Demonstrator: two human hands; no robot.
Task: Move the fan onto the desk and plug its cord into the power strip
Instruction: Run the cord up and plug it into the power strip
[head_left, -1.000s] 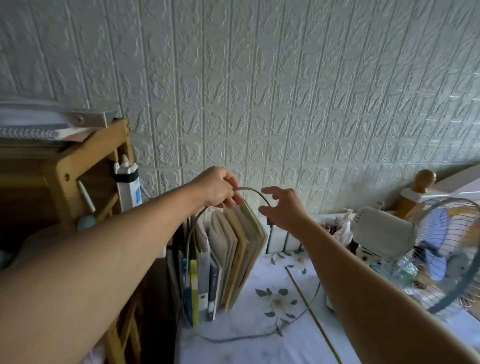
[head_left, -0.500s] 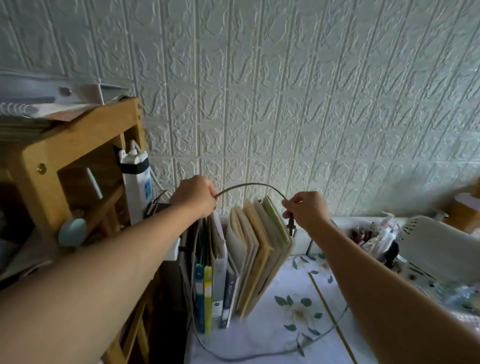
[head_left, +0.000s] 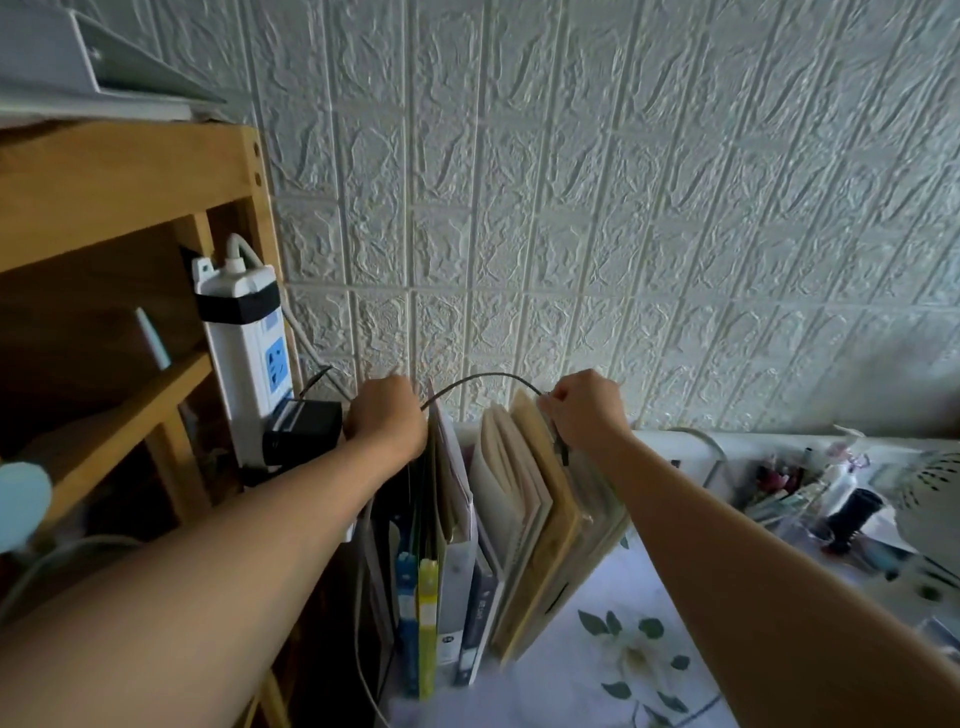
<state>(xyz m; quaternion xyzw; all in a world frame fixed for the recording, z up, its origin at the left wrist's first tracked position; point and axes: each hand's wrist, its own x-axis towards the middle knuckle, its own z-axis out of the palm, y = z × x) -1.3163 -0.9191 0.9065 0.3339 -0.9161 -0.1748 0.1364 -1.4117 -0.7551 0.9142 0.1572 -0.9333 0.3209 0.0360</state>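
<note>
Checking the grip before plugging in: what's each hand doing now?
Left hand: closed on the cord.
Right hand: pinching the cord near the plug end.

hands 2 (head_left: 385, 415) | cord 1 (head_left: 483, 378) | power strip 1 (head_left: 248, 353) (books uncounted)

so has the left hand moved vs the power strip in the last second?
Yes. The left hand, gripping the cord, has shifted left toward the power strip on the wooden shelf, now beside the black adapter.

Fan (head_left: 930, 499) cut off by right edge, blurred. Cord (head_left: 483, 382) end hidden inside left hand (head_left: 387, 418). Desk clutter (head_left: 810, 488) too blurred to tell.
</note>
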